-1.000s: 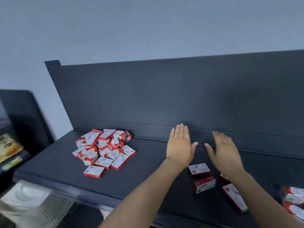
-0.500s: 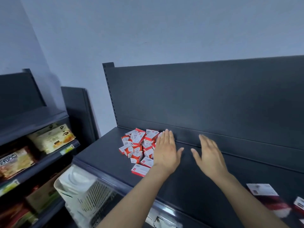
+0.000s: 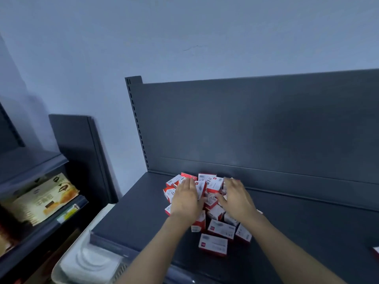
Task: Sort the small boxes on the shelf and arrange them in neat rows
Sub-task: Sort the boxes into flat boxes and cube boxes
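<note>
A loose pile of several small red and white boxes (image 3: 213, 184) lies at the back left of the dark grey shelf (image 3: 131, 224). My left hand (image 3: 185, 198) lies flat on the left part of the pile, fingers straight. My right hand (image 3: 235, 196) reaches onto the right part of the pile with fingers bent down over boxes there; what it grips is blurred. One box (image 3: 213, 243) lies apart at the near edge of the pile. The boxes under both hands are hidden.
The shelf's back panel (image 3: 266, 128) rises right behind the pile. A white plastic basket (image 3: 88, 261) stands below the shelf's left front corner. Another shelf unit with snack packets (image 3: 41, 199) is at the left. A red box edge (image 3: 376, 251) shows at far right.
The view has swung left and the pile now sits in the middle. Both hands moved from the bare shelf onto the pile, the left covering its left side, the right landing on its right.
</note>
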Available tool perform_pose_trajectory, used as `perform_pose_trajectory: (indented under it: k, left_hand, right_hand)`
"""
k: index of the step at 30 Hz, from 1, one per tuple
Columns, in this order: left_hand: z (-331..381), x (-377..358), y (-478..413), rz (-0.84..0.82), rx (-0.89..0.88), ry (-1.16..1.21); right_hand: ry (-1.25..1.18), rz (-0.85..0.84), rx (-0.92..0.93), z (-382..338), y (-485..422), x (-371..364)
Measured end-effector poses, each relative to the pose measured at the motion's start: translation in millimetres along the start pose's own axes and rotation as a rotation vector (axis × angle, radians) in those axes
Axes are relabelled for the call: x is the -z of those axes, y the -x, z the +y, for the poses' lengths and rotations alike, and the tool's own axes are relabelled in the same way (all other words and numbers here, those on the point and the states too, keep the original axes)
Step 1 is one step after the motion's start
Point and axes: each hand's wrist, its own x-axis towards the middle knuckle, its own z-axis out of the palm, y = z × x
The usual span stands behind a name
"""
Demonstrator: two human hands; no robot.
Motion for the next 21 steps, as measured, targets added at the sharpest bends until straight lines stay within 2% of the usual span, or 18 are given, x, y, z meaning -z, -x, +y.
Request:
perform_pose_trajectory:
  k: [4, 13, 21]
  left_hand:
    - [-10.6, -12.8, -16.8, -0.018, -0.048, 0.031]
    - [-10.6, -14.6, -37.3, 0.085, -0.146, -0.007]
    - [-14.1, -11.4, -36.5, 0.076, -0.119, 0.063]
  right_hand:
    - [0.042, -0.039, -0.016, -8.4, -15.2, -12.7]
    - [0.099, 0.027, -0.071, -17.6, -43.2, -22.9]
    - [0.009, -0.1, -0.124, -19.1, -57.0, -12.9]
